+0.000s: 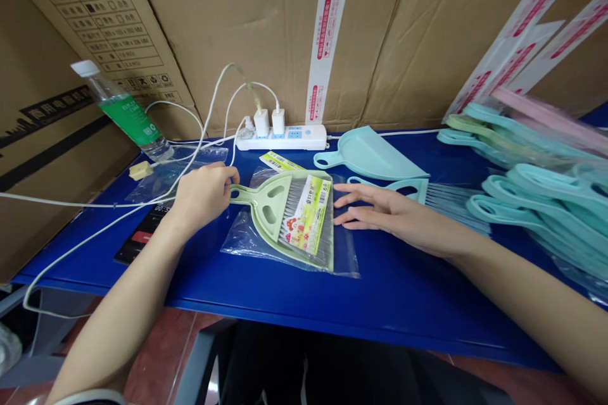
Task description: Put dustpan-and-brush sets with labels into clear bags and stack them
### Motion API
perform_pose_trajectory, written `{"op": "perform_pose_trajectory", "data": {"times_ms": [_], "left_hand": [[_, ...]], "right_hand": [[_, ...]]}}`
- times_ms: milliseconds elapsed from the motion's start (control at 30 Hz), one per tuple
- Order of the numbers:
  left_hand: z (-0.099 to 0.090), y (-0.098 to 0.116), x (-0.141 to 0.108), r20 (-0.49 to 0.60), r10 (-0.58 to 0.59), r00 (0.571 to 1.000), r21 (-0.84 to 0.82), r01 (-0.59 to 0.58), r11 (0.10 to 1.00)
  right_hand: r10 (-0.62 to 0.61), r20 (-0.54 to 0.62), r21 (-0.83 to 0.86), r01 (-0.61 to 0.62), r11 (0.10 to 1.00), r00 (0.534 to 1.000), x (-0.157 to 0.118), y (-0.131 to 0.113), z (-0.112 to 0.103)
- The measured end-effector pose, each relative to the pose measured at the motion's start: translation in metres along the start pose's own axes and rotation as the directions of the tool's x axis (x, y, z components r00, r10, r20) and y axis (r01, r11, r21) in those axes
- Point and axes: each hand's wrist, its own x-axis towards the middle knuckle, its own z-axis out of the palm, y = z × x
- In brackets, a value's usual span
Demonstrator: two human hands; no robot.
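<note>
A pale green dustpan [268,205] with a grey-bristled brush nested in it lies on a clear plastic bag [242,237], its handle to the left. A printed yellow and white card [311,218] rests over the bristles. My left hand [206,193] has its fingers closed on the handle end of the green set. At the pan's right edge is my right hand [375,209], fingers stretched out and apart, holding nothing. Behind it lie a light blue dustpan [373,155] and a light blue brush [453,202], the brush partly hidden by that hand.
Blue, green and pink sets [546,202] are piled at the right. A white power strip [304,137] with plugs stands along the cardboard wall. At the left are a tilted bottle [130,117], white cables, a phone [140,237] and a small yellowish block [140,170].
</note>
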Motion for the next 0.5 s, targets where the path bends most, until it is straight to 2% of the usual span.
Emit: {"op": "perform_pose_trajectory", "data": {"times_ms": [133, 333, 433, 500], "left_hand": [[0.0003, -0.0025, 0.0002, -0.025, -0.046, 0.999, 0.031, 0.047, 0.998], [-0.0008, -0.0043, -0.0011, -0.02, -0.046, 0.999, 0.049, 0.047, 0.998], [-0.0008, -0.0022, -0.0009, -0.03, -0.01, 1.0, 0.047, 0.011, 0.999], [0.0006, 0.0004, -0.0003, -0.057, 0.057, 0.997, 0.036, -0.055, 0.998]], "right_hand": [[0.003, 0.0, -0.018, -0.003, 1.0, 1.0, -0.0008, -0.0043, 0.0013], [-0.031, 0.013, -0.03, 0.031, 0.999, 0.999, -0.0016, -0.0078, 0.0018], [-0.047, 0.033, -0.101, 0.051, 0.994, 0.998, -0.0016, -0.0091, 0.0013], [-0.061, 0.061, -0.159, 0.07, 0.985, 0.996, -0.0021, -0.0097, 0.0012]]}}
